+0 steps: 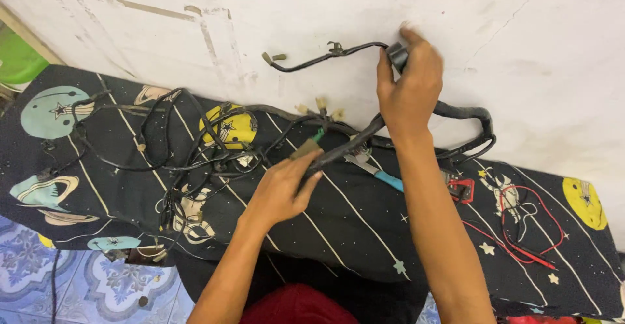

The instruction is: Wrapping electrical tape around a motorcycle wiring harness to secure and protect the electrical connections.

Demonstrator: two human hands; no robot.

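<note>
Holding a black wiring harness [338,151] across a dark space-patterned cloth [364,226], the person works it with both bare hands.

Item: left hand [281,190], near the centre of the view. Fingers closed around the thick taped trunk of the harness, just below a tan connector [305,148] with a green lead.

Item: right hand [411,89], at about 1 o'clock from the left hand, raised against the white wall [553,50]. Fingers closed, pinching a small black component [396,56] at the end of a thin branch wire [319,59] that runs off toward 9 o'clock and ends in small tan terminals.

Item: harness body. The trunk runs between the two hands, loops out at 3 o'clock past the right wrist, and spreads into a loose tangle of black wires [176,148] at 9 o'clock from the left hand, lying on the cloth.

Item: pliers with blue handles [381,174], lying on the cloth just beneath the right forearm.

Item: red test leads [521,229], at 4 o'clock, lying coiled on the cloth, well apart from both hands.

Item: patterned blue floor tiles [97,285], at 8 o'clock.

Risk notes, as judgement: a pull on the thin branch could strain its joint with the trunk, since it is slight beside the taped bundle. The loose tangle could snag and drag if the trunk is lifted. The right forearm sits over the pliers and could knock them. The bare tan terminals could bend against the wall.
</note>
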